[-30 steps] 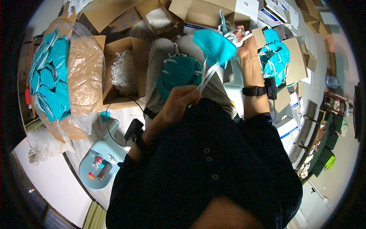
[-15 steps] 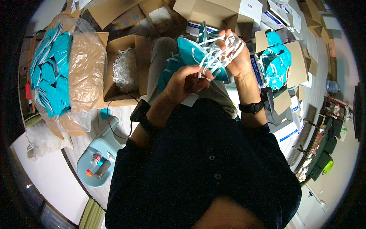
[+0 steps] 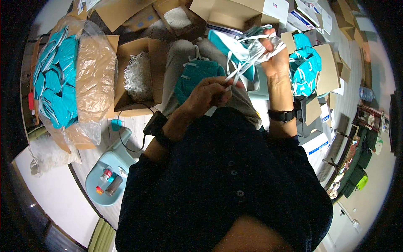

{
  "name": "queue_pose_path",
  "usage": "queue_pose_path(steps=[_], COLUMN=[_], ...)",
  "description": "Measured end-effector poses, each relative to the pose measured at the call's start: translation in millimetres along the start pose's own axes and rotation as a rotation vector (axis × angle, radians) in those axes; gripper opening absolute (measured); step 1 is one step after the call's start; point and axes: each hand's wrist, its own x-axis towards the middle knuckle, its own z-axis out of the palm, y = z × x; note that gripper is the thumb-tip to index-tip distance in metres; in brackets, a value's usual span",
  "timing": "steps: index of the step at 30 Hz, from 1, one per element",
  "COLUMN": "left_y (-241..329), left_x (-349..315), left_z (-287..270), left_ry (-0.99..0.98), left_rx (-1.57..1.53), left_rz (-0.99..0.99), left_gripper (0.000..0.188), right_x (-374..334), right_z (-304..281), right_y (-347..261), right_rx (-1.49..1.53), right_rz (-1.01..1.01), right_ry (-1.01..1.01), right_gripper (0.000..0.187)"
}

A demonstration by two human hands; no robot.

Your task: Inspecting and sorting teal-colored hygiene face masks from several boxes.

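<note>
Right hand (image 3: 275, 59) clutches narrow white fabric straps (image 3: 252, 56) beside a teal, white-lined fabric mask (image 3: 229, 45); left hand (image 3: 208, 95) pinches their lower ends, presumably for tension.

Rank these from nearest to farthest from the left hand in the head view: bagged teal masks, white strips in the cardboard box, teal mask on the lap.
1. Teal mask on the lap: right by the left hand.
2. White strips: left, inside the cardboard box.
3. Bagged teal masks: far left.
</note>
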Motion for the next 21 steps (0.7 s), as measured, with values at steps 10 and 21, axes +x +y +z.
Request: queue_pose_path(steps=[10,21], left_y=[7,0], left_x=[8,2], left_z=[1,-7], left_ry=[0.417,0.547], left_rx=[0.420,0.117], left_rz=[0.102,0.153], left_gripper=[0.028,0.025], right_x=[-27,-35], right_z=[12,10], right_y=[12,10], right_rx=[-0.128,-0.090], right_rz=[0.060,0.081], right_ry=[-0.068,-0.310], right_gripper=[0.038,0.038])
